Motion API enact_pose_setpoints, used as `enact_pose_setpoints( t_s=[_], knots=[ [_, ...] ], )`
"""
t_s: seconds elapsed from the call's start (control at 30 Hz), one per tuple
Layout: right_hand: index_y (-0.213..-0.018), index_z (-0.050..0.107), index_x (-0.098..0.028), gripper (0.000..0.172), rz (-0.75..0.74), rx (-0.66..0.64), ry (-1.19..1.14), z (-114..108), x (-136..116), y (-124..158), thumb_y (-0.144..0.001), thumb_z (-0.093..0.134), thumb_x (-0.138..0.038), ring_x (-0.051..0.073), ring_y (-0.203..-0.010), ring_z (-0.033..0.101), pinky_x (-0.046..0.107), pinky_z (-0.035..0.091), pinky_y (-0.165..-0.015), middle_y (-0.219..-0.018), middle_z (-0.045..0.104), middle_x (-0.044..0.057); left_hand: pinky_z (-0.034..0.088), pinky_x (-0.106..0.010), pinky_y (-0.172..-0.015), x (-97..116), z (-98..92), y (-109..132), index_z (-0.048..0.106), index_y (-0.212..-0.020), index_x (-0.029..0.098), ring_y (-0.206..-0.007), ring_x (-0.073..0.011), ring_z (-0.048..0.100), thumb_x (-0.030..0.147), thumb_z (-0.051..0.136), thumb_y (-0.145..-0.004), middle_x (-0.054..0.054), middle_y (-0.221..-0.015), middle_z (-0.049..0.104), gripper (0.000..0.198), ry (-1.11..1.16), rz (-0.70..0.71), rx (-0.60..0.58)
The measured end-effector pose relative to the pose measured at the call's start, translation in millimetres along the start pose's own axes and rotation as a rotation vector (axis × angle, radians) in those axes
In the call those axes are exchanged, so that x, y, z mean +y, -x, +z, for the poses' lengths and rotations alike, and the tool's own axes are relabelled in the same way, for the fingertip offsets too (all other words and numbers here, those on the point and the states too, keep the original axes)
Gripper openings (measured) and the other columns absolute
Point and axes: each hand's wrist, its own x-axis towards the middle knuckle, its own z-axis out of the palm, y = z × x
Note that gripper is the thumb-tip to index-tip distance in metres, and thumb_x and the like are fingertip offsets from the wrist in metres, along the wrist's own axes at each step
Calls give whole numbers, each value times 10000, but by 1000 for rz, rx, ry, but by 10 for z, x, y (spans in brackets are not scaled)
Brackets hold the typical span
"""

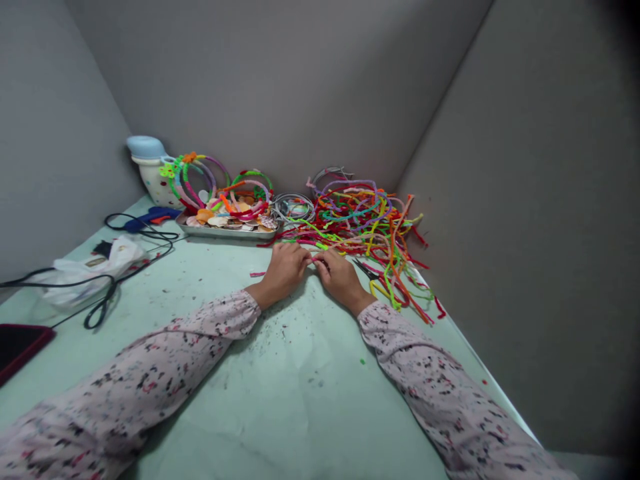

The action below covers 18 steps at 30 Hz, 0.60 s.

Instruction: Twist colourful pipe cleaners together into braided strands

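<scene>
On the far middle of the pale green table (310, 387), the left hand (286, 268) and right hand (340, 277) nearly meet, fingertips pinching a thin pink fuzzy stem (315, 259) between them. A pink end pokes out left of the left hand; whether it belongs to that stem I cannot tell. Just right of the right hand lie black-bladed scissors (367, 269), beside a tangled pile of multicoloured fuzzy stems (350, 200). Far left of the pile, a shallow silver metal tray (227, 233) holds shells and wrapped rings.

A fuzzy pink stem (315, 260) is held pinched, partly hidden.
</scene>
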Motion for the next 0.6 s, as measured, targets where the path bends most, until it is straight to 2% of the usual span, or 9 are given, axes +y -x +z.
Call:
enact_pose_setpoints(
  t_s=[0.17,0.4,0.6],
  knots=[
    [-1026,614,-198,168,4,18,-22,5,12,-9,-929,477,-210,204,-945,602,329,478,-817,-1012,658,80,336,-384,-817,11,-4,4,633,-910,195,-903,-218,532,310,489,-926,-56,-905,641,184,12,-9,32],
    [-1018,614,-199,163,-9,1,-6,15,21,5,-933,475,-205,199,-956,597,319,473,-823,-1012,659,74,341,-383,-801,-3,17,0,622,-871,187,-883,-219,526,272,482,-922,-64,-873,628,172,-16,1,-18],
    [-1015,616,-183,159,-13,18,-8,10,20,1,-931,482,-201,199,-942,604,316,479,-819,-1007,658,79,339,-378,-809,4,4,1,628,-873,185,-878,-213,528,310,493,-921,-53,-871,640,191,40,-19,-5]
  ],
)
